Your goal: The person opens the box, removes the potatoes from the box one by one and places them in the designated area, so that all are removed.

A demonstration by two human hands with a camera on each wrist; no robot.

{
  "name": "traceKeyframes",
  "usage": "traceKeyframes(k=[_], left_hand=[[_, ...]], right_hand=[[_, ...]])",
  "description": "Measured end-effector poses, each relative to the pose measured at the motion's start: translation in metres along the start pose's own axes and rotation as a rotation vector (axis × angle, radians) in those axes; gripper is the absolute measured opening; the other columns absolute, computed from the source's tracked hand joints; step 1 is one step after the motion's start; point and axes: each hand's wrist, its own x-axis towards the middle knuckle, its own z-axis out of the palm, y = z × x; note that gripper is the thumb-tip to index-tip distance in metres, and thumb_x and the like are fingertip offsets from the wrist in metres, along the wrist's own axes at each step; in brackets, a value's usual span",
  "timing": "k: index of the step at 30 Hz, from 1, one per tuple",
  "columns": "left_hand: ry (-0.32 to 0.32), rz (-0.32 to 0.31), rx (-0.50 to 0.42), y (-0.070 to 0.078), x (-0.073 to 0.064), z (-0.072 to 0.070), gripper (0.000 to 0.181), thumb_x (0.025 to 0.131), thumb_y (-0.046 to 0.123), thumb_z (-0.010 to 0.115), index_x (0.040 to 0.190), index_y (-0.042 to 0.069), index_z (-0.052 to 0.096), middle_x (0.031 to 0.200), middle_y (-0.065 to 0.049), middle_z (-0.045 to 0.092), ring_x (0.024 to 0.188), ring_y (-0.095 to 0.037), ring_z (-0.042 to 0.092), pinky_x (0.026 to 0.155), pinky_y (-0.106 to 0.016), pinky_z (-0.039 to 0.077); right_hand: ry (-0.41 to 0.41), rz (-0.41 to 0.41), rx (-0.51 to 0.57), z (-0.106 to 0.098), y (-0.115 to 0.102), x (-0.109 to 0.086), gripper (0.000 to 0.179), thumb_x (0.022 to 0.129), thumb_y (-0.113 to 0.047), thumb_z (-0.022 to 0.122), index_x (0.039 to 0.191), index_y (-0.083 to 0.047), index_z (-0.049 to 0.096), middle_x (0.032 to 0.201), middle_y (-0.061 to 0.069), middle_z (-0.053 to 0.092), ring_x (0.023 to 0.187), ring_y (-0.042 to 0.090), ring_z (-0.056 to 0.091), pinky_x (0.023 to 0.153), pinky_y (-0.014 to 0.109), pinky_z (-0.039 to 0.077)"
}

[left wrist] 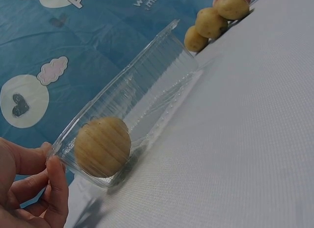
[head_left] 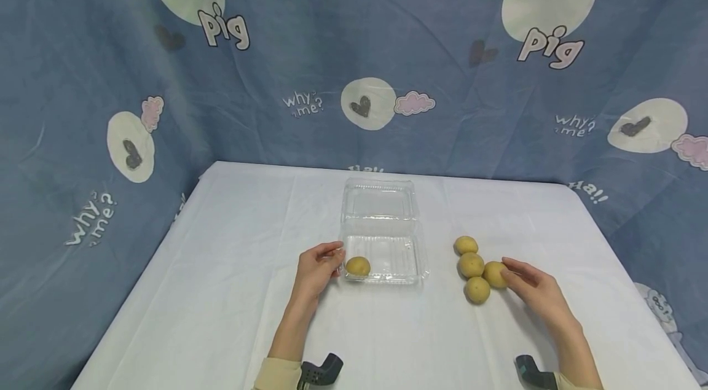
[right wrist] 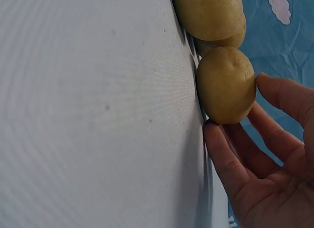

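Note:
My left hand (head_left: 318, 268) pinches the left rim of a clear plastic clamshell box (head_left: 387, 257) between thumb and fingers. The box lies with its lid (head_left: 380, 199) folded back, away from me. One potato (head_left: 358, 266) sits inside at the near left corner; the left wrist view shows this potato (left wrist: 103, 147) through the clear wall. To the right of the box, my right hand (head_left: 533, 288) holds the rightmost potato (head_left: 495, 274) of a small group. Thumb and fingers lie on either side of this potato (right wrist: 226, 85) in the right wrist view, close to the cloth.
Beside the held potato are three others: a far one (head_left: 466, 245), a middle one (head_left: 471, 265) and a near one (head_left: 477, 290). A white cloth (head_left: 221, 292) covers the table. Behind and along the sides hangs a blue printed curtain (head_left: 310, 21).

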Motion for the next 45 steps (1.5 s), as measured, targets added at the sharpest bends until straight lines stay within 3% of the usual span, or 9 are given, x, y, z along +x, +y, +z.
traceKeyframes(k=[9, 12, 14, 17, 21, 25, 29, 37, 45], left_hand=[[0.009, 0.004, 0.007, -0.001, 0.0, -0.001, 0.028, 0.091, 0.009, 0.069, 0.115, -0.004, 0.067, 0.097, -0.011, 0.061, 0.067, -0.011, 0.056, 0.057, -0.02, 0.052], [0.013, -0.002, 0.006, -0.001, 0.0, -0.001, 0.028, 0.091, 0.009, 0.069, 0.116, -0.004, 0.067, 0.098, -0.011, 0.061, 0.068, -0.012, 0.057, 0.057, -0.02, 0.052], [0.018, -0.007, 0.008, -0.001, 0.0, -0.001, 0.027, 0.091, 0.009, 0.069, 0.116, -0.003, 0.067, 0.098, -0.011, 0.061, 0.069, -0.012, 0.057, 0.057, -0.02, 0.052], [0.021, -0.013, 0.01, -0.001, -0.001, 0.0, 0.027, 0.091, 0.008, 0.069, 0.116, -0.003, 0.067, 0.099, -0.011, 0.061, 0.07, -0.012, 0.057, 0.058, -0.021, 0.052], [0.022, -0.012, 0.01, 0.0, -0.001, 0.0, 0.027, 0.091, 0.008, 0.069, 0.116, -0.002, 0.067, 0.099, -0.011, 0.061, 0.069, -0.011, 0.056, 0.058, -0.02, 0.052], [0.027, -0.008, 0.009, 0.0, -0.001, -0.001, 0.027, 0.091, 0.007, 0.068, 0.116, -0.003, 0.067, 0.099, -0.011, 0.061, 0.067, -0.011, 0.056, 0.057, -0.02, 0.052], [0.027, -0.012, 0.008, -0.001, -0.001, -0.002, 0.026, 0.091, 0.007, 0.068, 0.115, -0.003, 0.067, 0.099, -0.011, 0.061, 0.068, -0.011, 0.057, 0.057, -0.02, 0.052], [0.025, -0.018, 0.01, 0.0, 0.0, -0.001, 0.026, 0.091, 0.008, 0.069, 0.115, -0.002, 0.068, 0.099, -0.011, 0.061, 0.069, -0.012, 0.057, 0.058, -0.021, 0.052], [0.013, -0.002, 0.001, 0.0, 0.001, 0.001, 0.027, 0.091, 0.007, 0.069, 0.115, -0.004, 0.067, 0.097, -0.01, 0.061, 0.067, -0.011, 0.056, 0.057, -0.021, 0.052]], right_hand=[[0.018, 0.012, -0.016, -0.002, 0.002, -0.002, 0.072, 0.096, -0.055, 0.054, 0.146, -0.004, 0.042, 0.144, 0.023, 0.045, 0.13, 0.043, 0.043, 0.102, 0.059, 0.039], [0.045, -0.001, -0.024, -0.004, 0.002, -0.004, 0.069, 0.097, -0.051, 0.055, 0.145, -0.004, 0.043, 0.143, 0.021, 0.047, 0.127, 0.038, 0.049, 0.099, 0.047, 0.046], [0.072, -0.005, -0.027, -0.005, 0.001, -0.007, 0.066, 0.097, -0.048, 0.056, 0.145, -0.004, 0.044, 0.142, 0.021, 0.048, 0.122, 0.032, 0.054, 0.093, 0.034, 0.051], [0.124, -0.006, -0.025, -0.007, 0.002, -0.011, 0.063, 0.098, -0.044, 0.057, 0.143, -0.002, 0.045, 0.14, 0.021, 0.05, 0.111, 0.01, 0.06, 0.081, 0.016, 0.051], [0.217, -0.011, 0.014, -0.007, 0.0, -0.021, 0.056, 0.098, -0.038, 0.059, 0.138, 0.0, 0.051, 0.126, 0.021, 0.061, 0.091, -0.011, 0.057, 0.075, 0.009, 0.049], [0.259, -0.062, 0.123, -0.003, -0.003, -0.032, 0.047, 0.099, -0.029, 0.06, 0.129, 0.008, 0.055, 0.103, 0.01, 0.071, 0.084, -0.004, 0.063, 0.073, 0.016, 0.054], [0.225, -0.111, 0.196, 0.003, -0.005, -0.041, 0.042, 0.099, -0.022, 0.06, 0.122, 0.014, 0.056, 0.097, 0.002, 0.071, 0.084, 0.002, 0.066, 0.072, 0.024, 0.057], [0.158, -0.117, 0.199, 0.018, -0.013, -0.054, 0.038, 0.1, -0.022, 0.058, 0.123, 0.009, 0.057, 0.102, 0.019, 0.068, 0.086, 0.007, 0.067, 0.073, 0.028, 0.058], [0.063, -0.147, 0.217, 0.028, -0.019, -0.06, 0.035, 0.096, -0.016, 0.064, 0.123, 0.007, 0.06, 0.102, 0.019, 0.069, 0.087, 0.013, 0.068, 0.074, 0.031, 0.057]])
